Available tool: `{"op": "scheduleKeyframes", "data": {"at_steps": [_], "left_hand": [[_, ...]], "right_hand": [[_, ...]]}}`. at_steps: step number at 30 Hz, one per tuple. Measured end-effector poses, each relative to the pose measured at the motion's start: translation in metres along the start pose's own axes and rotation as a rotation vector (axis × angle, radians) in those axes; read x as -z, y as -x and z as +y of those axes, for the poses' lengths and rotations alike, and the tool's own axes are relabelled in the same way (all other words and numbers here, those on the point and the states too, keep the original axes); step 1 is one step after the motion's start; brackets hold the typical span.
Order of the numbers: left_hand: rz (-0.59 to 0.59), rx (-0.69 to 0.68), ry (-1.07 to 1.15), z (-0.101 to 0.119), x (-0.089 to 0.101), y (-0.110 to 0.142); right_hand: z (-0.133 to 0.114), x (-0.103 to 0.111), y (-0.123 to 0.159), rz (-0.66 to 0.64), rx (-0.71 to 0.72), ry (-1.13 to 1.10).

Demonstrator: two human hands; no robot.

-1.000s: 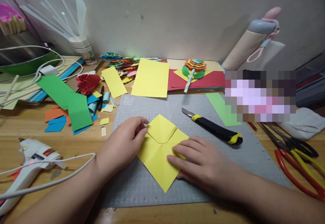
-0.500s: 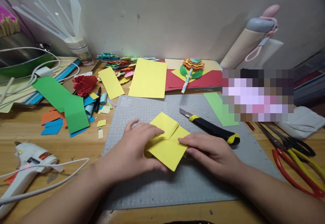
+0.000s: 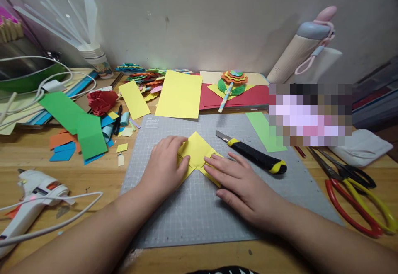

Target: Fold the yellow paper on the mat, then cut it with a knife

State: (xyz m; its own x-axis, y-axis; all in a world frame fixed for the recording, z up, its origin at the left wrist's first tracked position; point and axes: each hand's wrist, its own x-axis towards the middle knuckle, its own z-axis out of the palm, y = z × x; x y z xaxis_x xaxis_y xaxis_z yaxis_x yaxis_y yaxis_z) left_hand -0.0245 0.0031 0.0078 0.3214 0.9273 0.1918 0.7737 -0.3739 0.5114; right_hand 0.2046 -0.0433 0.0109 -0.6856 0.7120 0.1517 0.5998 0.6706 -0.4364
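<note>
A folded sheet of yellow paper rests on the grey cutting mat, one corner pointing away from me and a notch between two flaps at the near side. My left hand holds its left side, thumb on top and fingers curled along the edge. On its right flap lie the outstretched, spread fingers of my right hand; the hand is open and presses down. Both palms cover parts of the flaps. Just beyond my right hand is a black and yellow utility knife, blade out.
Scissors lie at the right, a glue gun with its cord at the left. Green paper and scraps are scattered left of the mat. Behind stand a yellow sheet, a paper flower and a leaning bottle.
The yellow paper has been turned and flattened onto the mat, its notch now facing me. My right hand has moved left onto it with fingers spread; my left hand has shifted to its left edge.
</note>
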Motion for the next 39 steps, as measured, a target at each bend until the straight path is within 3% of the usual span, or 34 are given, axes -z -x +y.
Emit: {"op": "scheduleKeyframes", "data": {"at_steps": [3,14,20,26,35,39], "left_hand": [[0.0,-0.002,0.045,-0.004,0.0,0.003],[-0.033,0.12,0.235,-0.01,0.009,0.011],[-0.064,0.123,0.257,-0.014,0.014,0.009],[-0.066,0.033,0.214,-0.02,0.014,0.009],[-0.2,-0.287,0.012,-0.025,0.024,0.002],[-0.22,-0.357,-0.055,-0.026,0.026,0.0]], "right_hand": [[-0.001,-0.004,-0.005,-0.108,-0.031,0.081],[0.009,0.005,-0.018,-0.259,0.039,0.08],[0.017,0.007,-0.021,-0.271,0.098,0.048],[0.015,0.009,-0.027,-0.27,0.134,0.051],[0.013,0.01,-0.035,-0.277,0.121,0.033],[0.015,0.007,-0.033,-0.286,0.116,0.054]]}}
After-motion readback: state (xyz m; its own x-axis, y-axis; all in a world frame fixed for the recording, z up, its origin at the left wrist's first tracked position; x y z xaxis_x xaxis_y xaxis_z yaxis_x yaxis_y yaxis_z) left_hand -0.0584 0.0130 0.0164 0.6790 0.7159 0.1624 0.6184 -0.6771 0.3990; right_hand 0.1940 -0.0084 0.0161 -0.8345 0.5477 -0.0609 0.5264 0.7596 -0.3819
